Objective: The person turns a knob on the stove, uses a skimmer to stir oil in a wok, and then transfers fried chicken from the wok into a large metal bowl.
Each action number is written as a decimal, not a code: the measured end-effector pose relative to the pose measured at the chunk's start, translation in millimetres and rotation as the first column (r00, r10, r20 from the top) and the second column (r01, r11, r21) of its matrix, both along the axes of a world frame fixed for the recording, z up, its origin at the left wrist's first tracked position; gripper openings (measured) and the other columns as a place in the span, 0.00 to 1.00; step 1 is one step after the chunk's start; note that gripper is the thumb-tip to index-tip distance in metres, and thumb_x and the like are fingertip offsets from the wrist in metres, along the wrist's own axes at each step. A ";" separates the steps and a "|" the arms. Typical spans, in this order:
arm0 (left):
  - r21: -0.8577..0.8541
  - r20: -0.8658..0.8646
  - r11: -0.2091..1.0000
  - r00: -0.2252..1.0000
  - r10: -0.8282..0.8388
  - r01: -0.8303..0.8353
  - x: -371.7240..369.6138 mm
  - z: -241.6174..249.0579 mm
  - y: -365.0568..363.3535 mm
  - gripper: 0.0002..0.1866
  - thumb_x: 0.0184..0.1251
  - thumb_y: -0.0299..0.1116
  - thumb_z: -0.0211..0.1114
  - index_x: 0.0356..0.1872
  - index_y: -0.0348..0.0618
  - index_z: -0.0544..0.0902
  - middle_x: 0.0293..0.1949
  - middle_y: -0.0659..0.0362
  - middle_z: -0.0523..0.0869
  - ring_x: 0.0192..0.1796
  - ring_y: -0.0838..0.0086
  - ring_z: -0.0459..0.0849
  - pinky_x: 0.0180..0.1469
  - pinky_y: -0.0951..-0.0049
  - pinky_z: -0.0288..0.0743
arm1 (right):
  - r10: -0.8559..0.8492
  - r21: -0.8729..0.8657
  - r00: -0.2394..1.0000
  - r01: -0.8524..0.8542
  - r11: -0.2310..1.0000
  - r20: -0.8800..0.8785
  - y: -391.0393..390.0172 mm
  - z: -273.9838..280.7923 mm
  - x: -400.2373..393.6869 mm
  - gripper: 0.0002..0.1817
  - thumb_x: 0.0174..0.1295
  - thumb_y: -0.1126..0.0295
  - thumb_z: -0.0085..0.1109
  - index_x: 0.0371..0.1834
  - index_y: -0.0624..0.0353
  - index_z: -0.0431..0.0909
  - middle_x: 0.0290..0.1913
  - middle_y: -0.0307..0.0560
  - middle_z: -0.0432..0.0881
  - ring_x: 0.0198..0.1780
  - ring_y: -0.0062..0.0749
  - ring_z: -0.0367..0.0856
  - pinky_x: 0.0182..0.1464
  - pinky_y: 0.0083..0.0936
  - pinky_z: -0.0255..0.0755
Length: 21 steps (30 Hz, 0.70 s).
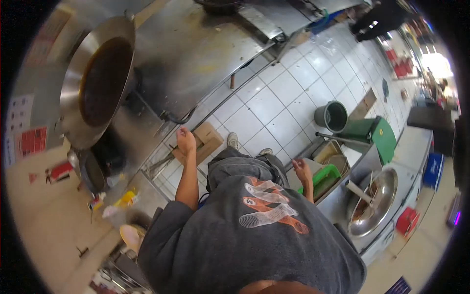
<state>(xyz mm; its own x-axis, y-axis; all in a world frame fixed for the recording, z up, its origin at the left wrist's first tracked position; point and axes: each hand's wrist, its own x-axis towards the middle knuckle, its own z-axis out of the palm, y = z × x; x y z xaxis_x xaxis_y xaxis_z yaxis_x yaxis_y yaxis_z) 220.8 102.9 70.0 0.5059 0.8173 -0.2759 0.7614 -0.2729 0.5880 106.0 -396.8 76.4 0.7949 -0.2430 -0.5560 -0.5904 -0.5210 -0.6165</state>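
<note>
My left hand (186,142) hangs by the edge of a steel counter (210,49), over a cardboard box (208,137) on the floor. Its fingers are loosely bent, and I see nothing in them. On the other side, my right hand (302,170) is held beside my body with fingers apart, near a green plastic basket (320,179). It is also empty. A large steel wok (73,93) with dark brown liquid (106,81) sits on the counter, apart from my left hand.
White floor tiles (249,105) run between the counters. A grey bucket (331,117) and a green bin (384,139) stand on the right. A steel bowl (387,210) with a long-handled utensil rests on the right counter. A person in dark clothes (384,19) is at the far end.
</note>
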 end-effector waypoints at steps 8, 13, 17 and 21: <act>-0.298 0.107 0.612 0.663 -0.741 0.733 5.8 -37.4 -70.0 0.12 0.62 0.40 0.61 0.39 0.43 0.79 0.35 0.49 0.85 0.39 0.57 0.84 0.42 0.64 0.75 | 0.072 0.184 0.917 -0.155 0.971 0.393 96.5 50.8 247.3 0.16 0.58 0.61 0.59 0.42 0.63 0.79 0.32 0.53 0.83 0.35 0.35 0.83 0.41 0.28 0.74; -0.321 0.186 0.763 0.828 -0.530 0.561 -27.0 -32.3 -87.2 0.13 0.64 0.38 0.60 0.41 0.39 0.78 0.35 0.48 0.85 0.39 0.56 0.84 0.42 0.64 0.75 | 0.236 -0.232 0.624 -0.089 0.969 0.745 99.2 13.9 447.6 0.16 0.57 0.64 0.62 0.41 0.66 0.77 0.31 0.54 0.83 0.31 0.39 0.82 0.34 0.30 0.75; -0.130 -0.080 0.933 0.934 -0.347 0.335 -110.5 -54.2 -79.0 0.11 0.63 0.36 0.59 0.40 0.39 0.79 0.33 0.46 0.84 0.38 0.54 0.83 0.41 0.61 0.75 | 0.438 -0.432 0.527 -0.143 0.890 0.728 102.4 -21.7 530.2 0.13 0.56 0.66 0.61 0.37 0.64 0.74 0.30 0.59 0.81 0.32 0.53 0.80 0.33 0.40 0.74; -0.174 -0.382 0.976 0.904 -0.192 0.134 -226.0 -70.8 -91.3 0.10 0.60 0.35 0.59 0.32 0.38 0.80 0.24 0.48 0.83 0.28 0.57 0.83 0.33 0.60 0.75 | 0.441 -0.404 0.586 -0.202 0.892 0.680 107.0 -13.1 540.4 0.09 0.58 0.70 0.57 0.36 0.63 0.71 0.33 0.59 0.79 0.33 0.57 0.78 0.33 0.45 0.72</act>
<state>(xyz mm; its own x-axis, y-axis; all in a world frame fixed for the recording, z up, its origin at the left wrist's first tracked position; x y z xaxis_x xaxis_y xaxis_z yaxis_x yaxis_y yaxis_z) -5.2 11.6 -0.7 0.4548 0.6706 -0.5860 0.8906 -0.3503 0.2901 646.4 -289.8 63.3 0.9511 0.0781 0.2989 0.2431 -0.7863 -0.5680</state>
